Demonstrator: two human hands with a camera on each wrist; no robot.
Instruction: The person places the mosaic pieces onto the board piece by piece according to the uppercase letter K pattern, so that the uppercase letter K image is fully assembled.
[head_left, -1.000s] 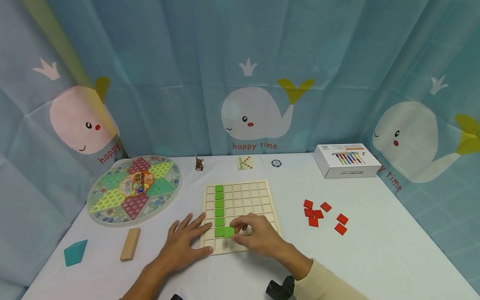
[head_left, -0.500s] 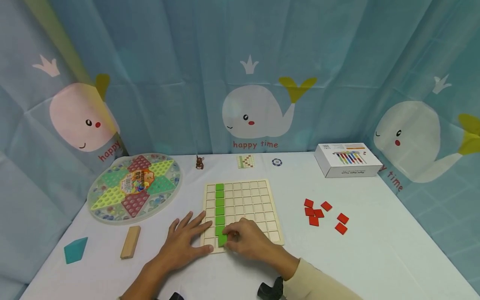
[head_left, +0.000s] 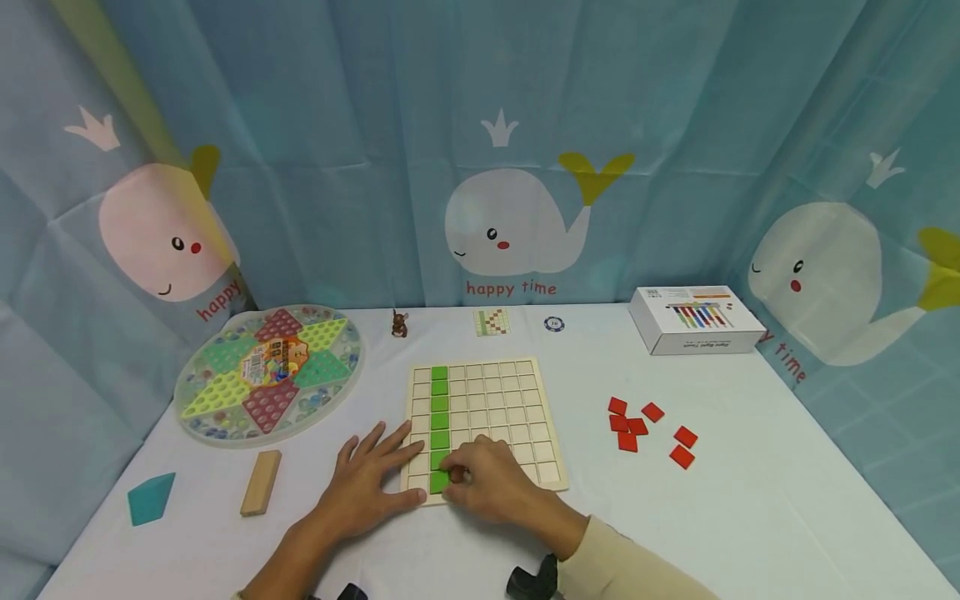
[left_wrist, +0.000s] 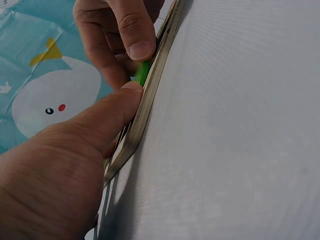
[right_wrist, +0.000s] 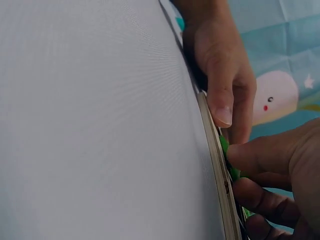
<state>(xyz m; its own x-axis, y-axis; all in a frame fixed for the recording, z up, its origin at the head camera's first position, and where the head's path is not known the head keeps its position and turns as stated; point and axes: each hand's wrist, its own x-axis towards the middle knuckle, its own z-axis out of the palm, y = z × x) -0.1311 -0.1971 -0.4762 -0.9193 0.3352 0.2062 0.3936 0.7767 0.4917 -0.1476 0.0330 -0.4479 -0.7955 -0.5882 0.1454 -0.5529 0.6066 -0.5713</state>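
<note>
Broadly, on the white table (head_left: 750, 525) one column of the wooden grid board (head_left: 497, 402) looks complete or almost so, while the cells that show to its right are bare. Flat and spread, the left hand (head_left: 367, 487) lies across the board's near left corner, its thumb at the near edge; it holds nothing that I can see. Beside it the right hand (head_left: 491, 482) is bent inward, nearly closed, thumb and forefinger pinching the edge of one green tile (head_left: 437, 484). Above that, the column of green tiles (head_left: 439, 422) runs in a straight line to the far edge, one column in from the left side. Seven red tiles (head_left: 627, 442) lie loose on the table, well apart from the board; none shows on it. As for the pinched tile, it sits at the bottom of the column, seemingly in its cell, though whether it is fully seated I cannot tell.
</note>
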